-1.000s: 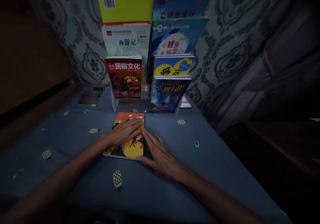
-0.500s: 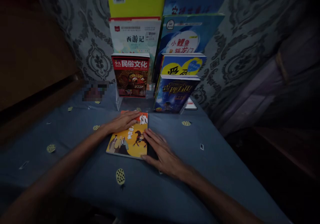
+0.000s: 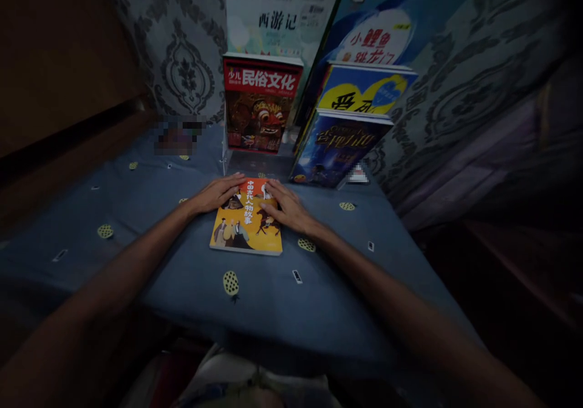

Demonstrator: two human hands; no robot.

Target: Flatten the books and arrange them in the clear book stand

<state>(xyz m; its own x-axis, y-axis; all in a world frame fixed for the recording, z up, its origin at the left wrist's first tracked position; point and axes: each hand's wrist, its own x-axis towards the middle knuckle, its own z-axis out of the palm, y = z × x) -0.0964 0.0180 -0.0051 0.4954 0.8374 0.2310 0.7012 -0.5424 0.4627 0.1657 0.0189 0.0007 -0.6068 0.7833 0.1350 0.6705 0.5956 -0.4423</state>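
Observation:
A yellow-orange book (image 3: pixel 248 229) with painted figures and a horse on its cover lies flat on the cloth-covered table. My left hand (image 3: pixel 218 192) rests at its upper left corner, fingers stretched over the edge. On the upper right corner lies my right hand (image 3: pixel 288 209), its thumb and fingers extended and apart on the cover. Neither hand is wrapped round the book. Just beyond the book, a clear stand (image 3: pixel 259 163) carries a red book (image 3: pixel 259 107) on the left and a dark blue book (image 3: pixel 341 150) on the right.
Behind these stand a pale book (image 3: pixel 273 25), a yellow-and-blue book (image 3: pixel 364 89) and a blue-green book (image 3: pixel 382 25). Patterned wallpaper (image 3: pixel 186 74) rises behind the table. A brown wooden panel (image 3: pixel 68 50) borders the left side. The blue tablecloth (image 3: pixel 182 280) has fruit prints.
My right hand has moved up from the book's right edge to its upper right corner. My left hand has slid left, uncovering the title. The view has tilted downward.

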